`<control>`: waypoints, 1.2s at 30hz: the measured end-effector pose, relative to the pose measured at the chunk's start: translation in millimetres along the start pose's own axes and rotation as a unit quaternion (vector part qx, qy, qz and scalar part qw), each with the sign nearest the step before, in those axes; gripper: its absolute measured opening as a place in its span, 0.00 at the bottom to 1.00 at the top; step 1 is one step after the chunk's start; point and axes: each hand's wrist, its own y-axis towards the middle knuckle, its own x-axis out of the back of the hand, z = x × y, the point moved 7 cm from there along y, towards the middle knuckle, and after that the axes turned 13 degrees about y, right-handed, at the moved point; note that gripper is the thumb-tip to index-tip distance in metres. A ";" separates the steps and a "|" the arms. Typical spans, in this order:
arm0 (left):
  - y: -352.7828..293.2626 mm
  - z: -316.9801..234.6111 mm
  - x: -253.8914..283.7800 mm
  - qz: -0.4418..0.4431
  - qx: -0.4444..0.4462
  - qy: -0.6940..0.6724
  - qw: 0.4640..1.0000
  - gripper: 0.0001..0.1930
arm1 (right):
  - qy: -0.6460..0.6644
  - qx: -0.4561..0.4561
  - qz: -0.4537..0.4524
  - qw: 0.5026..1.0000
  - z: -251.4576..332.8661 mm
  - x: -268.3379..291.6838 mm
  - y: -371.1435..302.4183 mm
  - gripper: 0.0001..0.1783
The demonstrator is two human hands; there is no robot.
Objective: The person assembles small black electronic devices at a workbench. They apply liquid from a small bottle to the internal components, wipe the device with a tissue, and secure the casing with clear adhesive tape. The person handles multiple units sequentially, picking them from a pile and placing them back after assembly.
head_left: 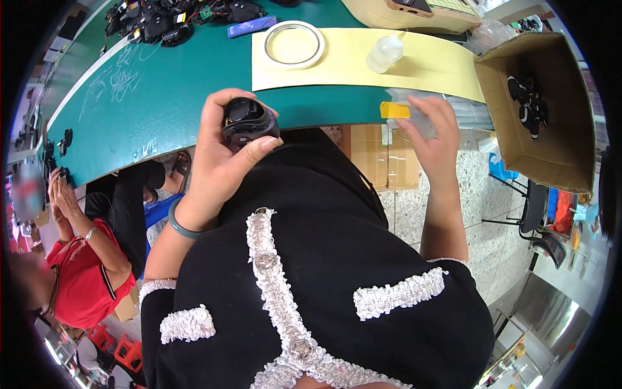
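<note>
A two-handed preparing step seems in hand, with the black part (245,124) wrapped in the left hand (217,136) by the table (175,84) edge, the yellow tab (394,110) pinched in the right hand (433,133), and careful alignment probably called for.

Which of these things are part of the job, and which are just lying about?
Likely in the job:
- black part, in the left hand
- yellow piece, in the right hand

Seemingly lying about, untouched:
- phone
- blue box
- tape roll
- bottle
</note>
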 end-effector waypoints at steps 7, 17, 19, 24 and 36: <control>4.3 3.5 -9.4 0.037 0.007 0.049 0.998 0.27 | -0.050 -0.006 0.058 0.997 -5.7 -18.9 5.6 0.19; 14.9 10.9 -18.4 0.081 -0.040 0.141 0.986 0.25 | -0.074 0.034 0.056 0.995 1.5 -11.2 11.9 0.07; 18.0 16.1 -20.5 0.080 -0.055 0.158 0.983 0.26 | -0.055 0.054 0.076 0.994 -0.4 -14.5 3.5 0.07; 27.9 13.3 -28.7 0.102 -0.037 0.117 0.987 0.26 | 0.094 0.008 0.117 0.989 -1.7 -21.8 -13.8 0.06; 28.6 22.2 -29.5 0.115 0.025 -0.009 0.993 0.23 | 0.287 -0.201 0.066 0.934 -46.3 -29.2 -6.3 0.03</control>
